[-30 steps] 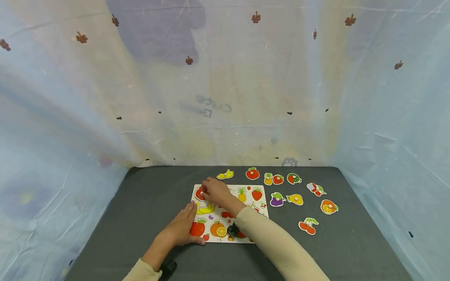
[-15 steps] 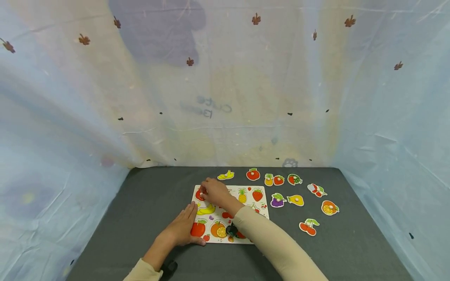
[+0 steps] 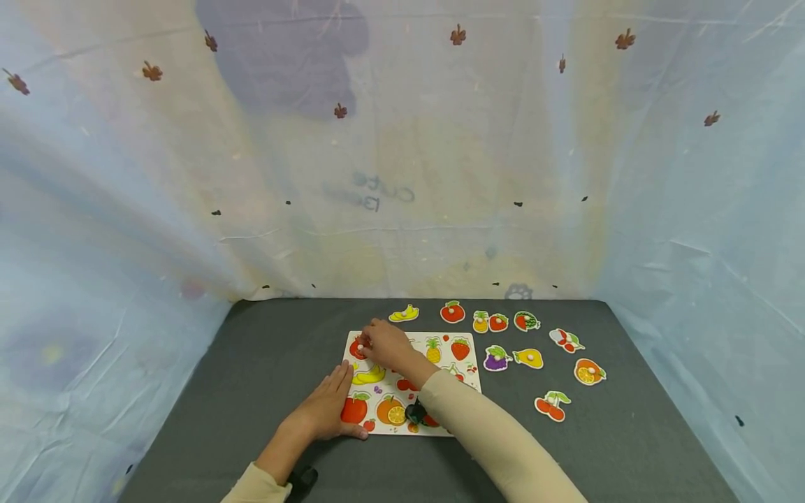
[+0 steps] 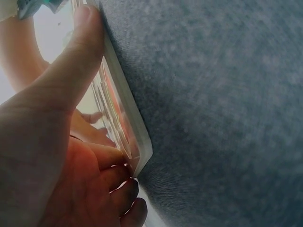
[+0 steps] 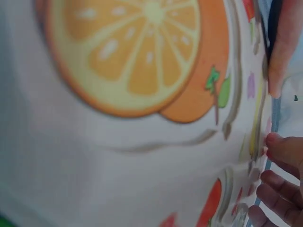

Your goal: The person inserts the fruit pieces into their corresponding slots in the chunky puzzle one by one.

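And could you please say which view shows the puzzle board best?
The head view: most of the board shows, though the right hand hides part. The left wrist view shows mainly an edge and corner; the right wrist view, a close-up around the printed orange.

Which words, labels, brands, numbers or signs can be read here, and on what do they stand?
"Cute", apparently, mirrored and faint: on the back curtain.
The mark below it: too blurred to read.
Fruit board and loose fruit pieces: no readable text.
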Action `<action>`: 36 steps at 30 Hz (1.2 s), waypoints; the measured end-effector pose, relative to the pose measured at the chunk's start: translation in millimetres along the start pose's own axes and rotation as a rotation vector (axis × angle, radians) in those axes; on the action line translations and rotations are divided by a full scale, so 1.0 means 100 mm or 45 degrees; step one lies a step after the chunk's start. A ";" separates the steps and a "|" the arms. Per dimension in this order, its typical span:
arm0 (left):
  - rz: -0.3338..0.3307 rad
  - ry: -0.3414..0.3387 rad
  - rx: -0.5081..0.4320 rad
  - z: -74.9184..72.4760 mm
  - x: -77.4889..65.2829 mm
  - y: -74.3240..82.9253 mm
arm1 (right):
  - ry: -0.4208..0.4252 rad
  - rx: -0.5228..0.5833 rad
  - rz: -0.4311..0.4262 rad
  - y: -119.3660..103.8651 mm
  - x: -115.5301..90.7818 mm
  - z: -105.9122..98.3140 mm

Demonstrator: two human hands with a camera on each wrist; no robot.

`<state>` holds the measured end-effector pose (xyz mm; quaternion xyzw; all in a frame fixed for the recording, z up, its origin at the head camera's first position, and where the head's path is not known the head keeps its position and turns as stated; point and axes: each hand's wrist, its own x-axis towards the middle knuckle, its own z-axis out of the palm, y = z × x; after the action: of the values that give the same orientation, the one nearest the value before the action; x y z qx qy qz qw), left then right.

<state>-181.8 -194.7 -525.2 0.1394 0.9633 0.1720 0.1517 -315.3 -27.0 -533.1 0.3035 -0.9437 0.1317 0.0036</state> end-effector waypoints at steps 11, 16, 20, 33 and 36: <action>0.017 0.028 -0.058 0.01 -0.01 -0.02 | 0.033 0.281 0.020 0.34 -0.31 -0.19; 0.024 0.039 -0.100 0.04 0.00 -0.04 | 0.055 0.316 0.059 0.49 -0.46 -0.30; 0.049 0.043 -0.138 0.10 0.04 -0.11 | 0.102 0.325 0.082 0.60 -0.58 -0.37; 0.032 0.032 -0.110 0.15 0.08 -0.15 | 0.192 0.339 0.161 0.92 -0.95 -0.51; 0.047 0.027 -0.130 0.10 0.04 -0.12 | 0.219 0.321 0.179 0.95 -1.04 -0.54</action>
<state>-185.0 -201.4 -540.2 0.1474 0.9521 0.2253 0.1450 -289.3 120.3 -513.7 0.2224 -0.9348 0.2746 0.0371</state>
